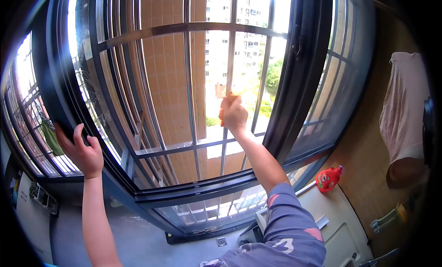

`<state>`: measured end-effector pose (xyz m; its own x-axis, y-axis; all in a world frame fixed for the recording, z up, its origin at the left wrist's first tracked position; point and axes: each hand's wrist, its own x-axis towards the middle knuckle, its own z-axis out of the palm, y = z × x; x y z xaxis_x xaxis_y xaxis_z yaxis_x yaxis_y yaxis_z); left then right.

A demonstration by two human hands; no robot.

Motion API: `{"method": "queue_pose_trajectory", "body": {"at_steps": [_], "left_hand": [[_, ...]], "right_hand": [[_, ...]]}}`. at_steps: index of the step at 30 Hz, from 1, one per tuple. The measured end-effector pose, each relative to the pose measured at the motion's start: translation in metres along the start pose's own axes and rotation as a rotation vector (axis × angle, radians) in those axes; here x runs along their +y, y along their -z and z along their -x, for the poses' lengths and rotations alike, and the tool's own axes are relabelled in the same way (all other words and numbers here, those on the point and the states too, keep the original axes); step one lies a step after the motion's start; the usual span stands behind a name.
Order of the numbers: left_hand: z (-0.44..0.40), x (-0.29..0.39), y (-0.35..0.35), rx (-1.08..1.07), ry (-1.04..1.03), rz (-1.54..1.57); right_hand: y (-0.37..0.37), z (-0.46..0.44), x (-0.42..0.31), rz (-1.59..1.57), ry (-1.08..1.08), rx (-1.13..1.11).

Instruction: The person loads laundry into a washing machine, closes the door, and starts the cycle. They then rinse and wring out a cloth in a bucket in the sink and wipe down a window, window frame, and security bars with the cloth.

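Cloth [223,115]: orange, crumpled, blurred; clamped in right hand [236,114] at window bars [230,55]. Left hand [84,152] against frame [62,101], fingers apart.

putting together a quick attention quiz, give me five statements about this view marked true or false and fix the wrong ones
1. The right hand holds an orange cloth. True.
2. The left hand holds a spray bottle. False: it is against the dark window frame, with no bottle visible in it.
3. A red bottle is on the white counter. True.
4. Pink fabric hangs at the picture's left edge. False: the pink fabric hangs on the right.
5. A tall building shows beyond the metal bars. True.
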<state>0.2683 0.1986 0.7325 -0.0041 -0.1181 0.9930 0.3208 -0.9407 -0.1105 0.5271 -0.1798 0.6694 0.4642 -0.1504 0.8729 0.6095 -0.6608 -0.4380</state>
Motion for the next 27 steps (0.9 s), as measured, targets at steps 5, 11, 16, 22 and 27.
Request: {"method": "queue_pose_trajectory", "body": {"at_steps": [5,11,16,22,27], "left_hand": [[-0.002,-0.001,-0.002,0.012,0.001,0.018],[-0.004,-0.002,-0.001,0.029,0.002,0.030],[-0.003,-0.001,0.000,0.032,-0.003,0.017],[-0.002,-0.002,0.000,0.027,-0.001,0.014],[0.000,-0.004,-0.002,0.036,-0.013,0.021]], "right_hand": [[0.076,-0.136,-0.055,0.152,0.339,0.569],[0.100,-0.235,-0.059,-0.102,-0.329,0.281],[0.078,-0.208,-0.053,0.340,0.126,0.584],[0.044,-0.134,-0.030,0.214,0.305,0.426],[0.025,-0.062,0.002,0.182,0.196,0.268]]}}
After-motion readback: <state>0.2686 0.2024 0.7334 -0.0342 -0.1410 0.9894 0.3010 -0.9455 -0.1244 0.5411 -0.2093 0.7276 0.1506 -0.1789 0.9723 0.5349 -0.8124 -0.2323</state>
